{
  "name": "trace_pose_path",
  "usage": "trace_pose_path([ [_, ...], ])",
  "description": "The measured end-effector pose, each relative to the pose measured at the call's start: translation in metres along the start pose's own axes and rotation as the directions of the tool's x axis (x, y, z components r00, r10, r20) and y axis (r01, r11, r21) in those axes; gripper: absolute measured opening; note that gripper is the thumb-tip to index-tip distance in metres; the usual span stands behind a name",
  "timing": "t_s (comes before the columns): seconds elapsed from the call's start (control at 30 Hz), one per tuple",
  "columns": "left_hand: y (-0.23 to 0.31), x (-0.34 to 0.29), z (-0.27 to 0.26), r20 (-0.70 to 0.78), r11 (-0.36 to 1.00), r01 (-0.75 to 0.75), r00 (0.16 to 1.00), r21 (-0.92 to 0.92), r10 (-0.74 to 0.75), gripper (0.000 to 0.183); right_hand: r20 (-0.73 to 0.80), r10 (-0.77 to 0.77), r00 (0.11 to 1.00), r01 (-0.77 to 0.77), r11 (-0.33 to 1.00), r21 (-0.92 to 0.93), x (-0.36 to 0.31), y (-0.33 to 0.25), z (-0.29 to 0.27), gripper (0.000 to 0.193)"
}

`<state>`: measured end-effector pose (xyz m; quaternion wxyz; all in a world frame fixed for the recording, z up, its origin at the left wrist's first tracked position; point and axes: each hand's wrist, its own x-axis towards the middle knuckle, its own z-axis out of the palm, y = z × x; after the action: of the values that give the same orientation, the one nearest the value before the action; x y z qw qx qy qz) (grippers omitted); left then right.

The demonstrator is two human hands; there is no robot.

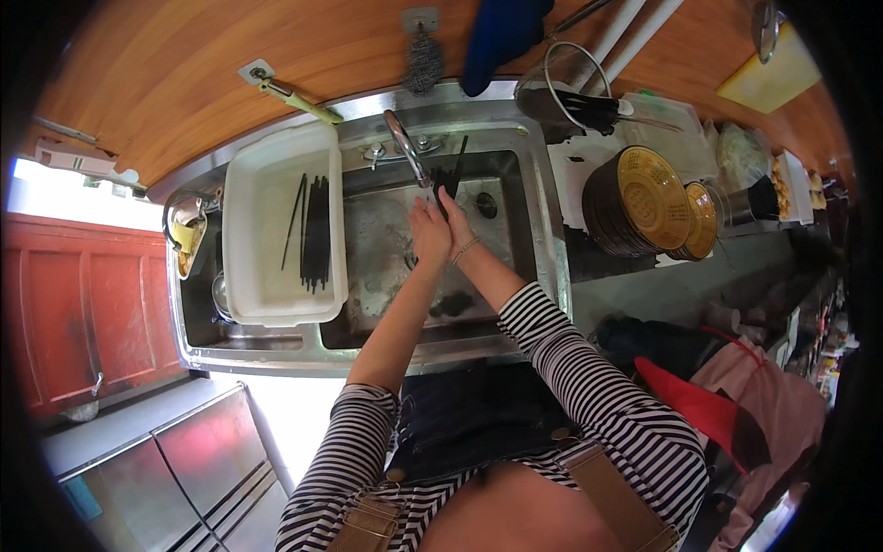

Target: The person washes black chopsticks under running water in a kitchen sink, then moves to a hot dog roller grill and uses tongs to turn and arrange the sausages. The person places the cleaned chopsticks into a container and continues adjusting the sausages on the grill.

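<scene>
Black, slim and straight, a loose bundle of sticks (457, 164) shows between the person's two bare hands, in the steel sink basin (368, 299). The left hand (429, 228) and the right hand (459, 224) are pressed together palm toward palm; the sticks seem to be squeezed between them, pointing to about half past twelve. The exact grip of each finger I cannot tell, because the hands cover it.

The curved chrome tap (403, 138) stands at eleven o'clock from the hands, its mouth just above the fingers. Whether the water runs, I cannot say with certainty.

In my opinion, the first risk is slipping: smooth, thin sticks in perhaps wet palms can slide out one by one, if the pressure is not even. They would fall into the basin, maybe toward the dark round drain (487, 205) at two o'clock. The second risk is knocking: if the hands lift too quickly, the tips or knuckles could hit the tap.

At nine o'clock is the white rectangular plastic tub (250, 299), with more black sticks (315, 235) lying inside, one apart from the others. A careless drop there could scatter them. At three o'clock, the tall stack of yellow-brown bowls (647, 198) could topple, should an elbow swing wide.
</scene>
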<state>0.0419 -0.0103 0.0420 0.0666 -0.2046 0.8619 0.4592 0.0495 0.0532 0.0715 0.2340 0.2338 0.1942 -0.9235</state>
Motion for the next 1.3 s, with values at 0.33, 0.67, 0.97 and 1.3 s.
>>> trace_pose_path([
  [0.33,-0.039,0.036,0.031,0.189,0.940,-0.069,0.972,-0.335,0.139,0.048,-0.003,-0.140,0.990,0.139,0.990,-0.026,0.024,0.015,-0.025,0.042],
  [0.67,-0.038,0.004,-0.078,0.301,0.872,-0.278,0.860,-0.402,0.413,0.029,-0.548,-0.586,0.597,0.408,0.810,-0.422,0.094,0.021,-0.009,0.029],
  [0.97,-0.126,0.058,-0.039,0.778,-0.081,0.783,0.593,-0.617,-0.207,0.034,-0.329,-0.873,0.360,0.807,0.469,-0.358,0.047,0.012,0.022,0.023],
  [1.3,-0.085,0.106,0.006,0.907,0.630,0.672,0.401,-0.389,0.132,0.036,-0.375,-0.823,0.426,0.634,0.567,-0.526,0.014,0.010,0.012,0.035],
])
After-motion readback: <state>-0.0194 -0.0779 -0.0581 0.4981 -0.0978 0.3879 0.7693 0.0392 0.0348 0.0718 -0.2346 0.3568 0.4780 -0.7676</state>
